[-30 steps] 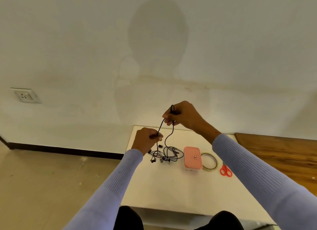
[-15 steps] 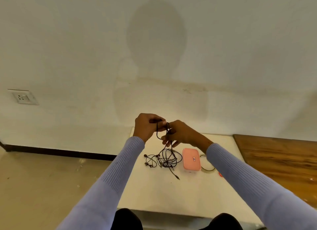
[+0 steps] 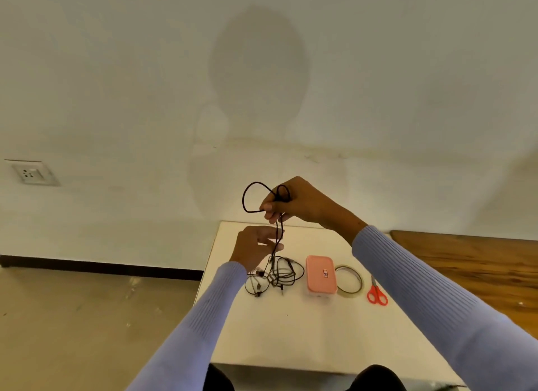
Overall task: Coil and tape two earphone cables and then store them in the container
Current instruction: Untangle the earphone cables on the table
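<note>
Stage: we judge the task to be early, with the first coil only begun.
Right hand: raised above the worktop, fingers pinched shut on the cable, which makes a couple of small loops at the fingertips.
Left hand: lower down, fingers loosely curled around the strand that hangs from the right hand; we cannot tell whether it grips or only guides.
Cables: most of the length lies in a loose tangle on the worktop, just left of the box. We cannot separate the two earphones in that heap.
Done: a few turns of one cable, no more.
Left: finish this coil, tape it, coil and tape the second, put both in the box.
Box: pink, lid on, nothing stored as far as we see.
Tape: touching the box on its right, untouched.
Scissors: red, right of the tape, lying flat.
</note>
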